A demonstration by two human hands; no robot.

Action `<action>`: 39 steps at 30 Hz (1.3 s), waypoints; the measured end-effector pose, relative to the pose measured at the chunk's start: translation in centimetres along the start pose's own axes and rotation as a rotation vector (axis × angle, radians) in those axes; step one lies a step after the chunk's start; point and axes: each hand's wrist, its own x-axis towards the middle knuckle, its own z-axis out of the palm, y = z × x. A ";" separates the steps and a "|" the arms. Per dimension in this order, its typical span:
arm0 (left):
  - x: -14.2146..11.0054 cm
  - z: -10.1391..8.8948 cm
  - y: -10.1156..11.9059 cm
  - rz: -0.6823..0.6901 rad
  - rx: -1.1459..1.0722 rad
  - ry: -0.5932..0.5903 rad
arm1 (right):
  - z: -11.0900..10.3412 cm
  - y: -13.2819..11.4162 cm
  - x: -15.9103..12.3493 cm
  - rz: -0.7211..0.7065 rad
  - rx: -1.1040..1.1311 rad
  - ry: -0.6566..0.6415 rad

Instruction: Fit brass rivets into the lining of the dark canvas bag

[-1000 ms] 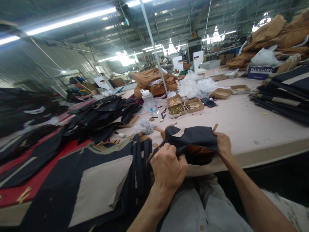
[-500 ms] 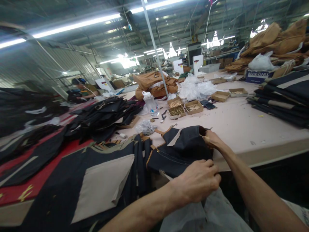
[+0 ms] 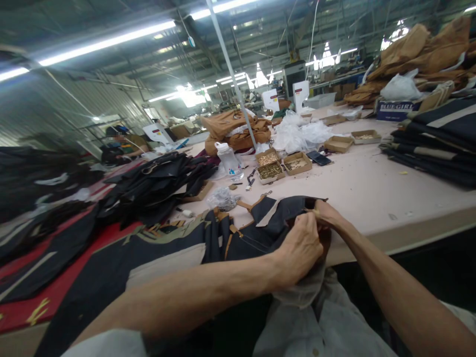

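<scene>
A dark navy sewn cloth piece (image 3: 258, 238) with brown trim and a pale strip lies bunched at the table's front edge. My left hand (image 3: 303, 243) is closed on its folded edge, fingers pinched close to my right hand. My right hand (image 3: 327, 214) grips the same edge at the far right corner, thumb and fingers together. Part of the cloth hangs below my hands, where its lighter inner side shows. What lies between my fingertips is partly hidden. Left of it are stacked navy pieces with a beige pocket panel (image 3: 167, 264).
Small boxes of metal fittings (image 3: 270, 171), a water bottle (image 3: 229, 161) and a phone (image 3: 319, 158) stand behind the cloth. Dark folded pieces (image 3: 427, 153) are stacked right. Brown cloth (image 3: 226, 126) is heaped near a pole (image 3: 232, 69). A person (image 3: 124, 144) sits far left.
My left hand has moved up and away from me to the cloth's edge, beside my right hand. The cloth has folded up, exposing its inner side. My right hand stays almost in place.
</scene>
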 end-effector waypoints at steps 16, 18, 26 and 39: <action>4.1 7.6 -8.0 -0.076 -0.403 -0.401 | -0.3 0.9 -1.3 -0.092 -0.190 0.061; 4.9 8.8 -9.4 -0.191 -0.441 -0.419 | 0.2 2.0 -1.8 -0.166 -0.185 0.108; 3.7 14.1 -10.9 -0.380 -0.790 -0.190 | 2.6 5.4 -4.4 -0.394 0.091 0.237; 5.1 14.3 -9.9 -0.432 -0.871 -0.174 | 1.3 4.4 -3.4 -0.484 -0.345 0.382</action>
